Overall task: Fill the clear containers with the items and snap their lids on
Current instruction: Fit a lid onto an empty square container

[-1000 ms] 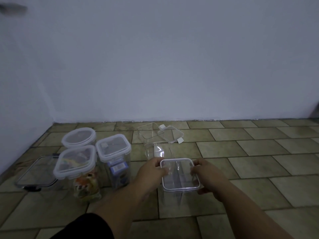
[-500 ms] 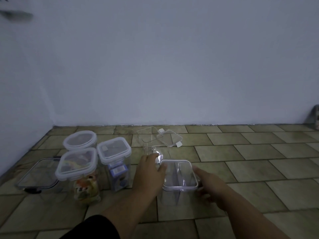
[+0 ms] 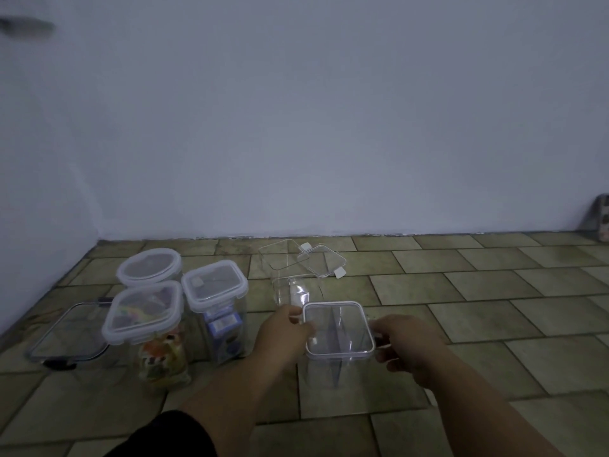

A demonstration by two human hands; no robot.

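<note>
Both hands are on the tall clear box, just right of the blue-stuff jar. Left hand and right hand pinch its lid edges. Best push each clip down evenly until it clicks.

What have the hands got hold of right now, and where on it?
Both hands are on the lid of the tall clear container in front: the left hand at its left edge, the right hand at its right edge. The container looks empty.

Six clear containers stand on the floor: four lidded, one open, one flat.
</note>
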